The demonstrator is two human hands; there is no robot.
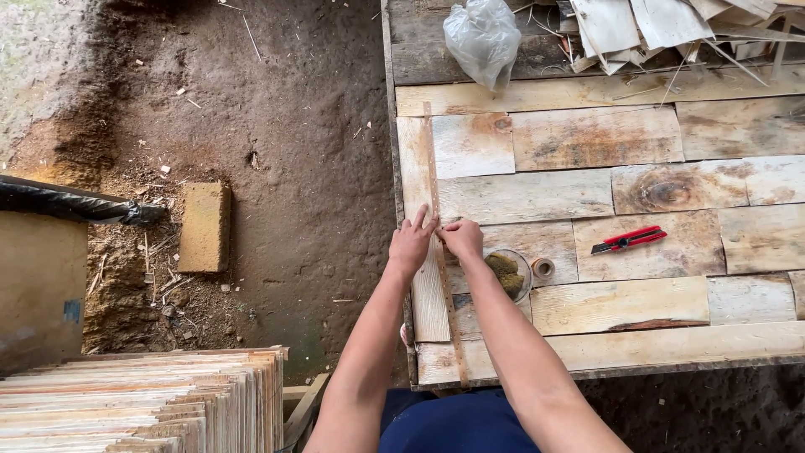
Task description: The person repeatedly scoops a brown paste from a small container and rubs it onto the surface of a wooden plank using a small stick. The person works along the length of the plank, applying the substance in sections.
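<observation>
On a rough plank workbench (604, 138) over dirt floor, the left hand (410, 244) and right hand (462, 239) pinch 1 long thin tan strip (436, 193); a crumpled clear plastic bag (482, 38) sits at the far edge.

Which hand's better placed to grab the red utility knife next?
Right. The right hand sits on the thin wood strip nearest the red utility knife, with bare boards between. The left hand presses the strip at the workbench edge and would have to cross over.
</observation>
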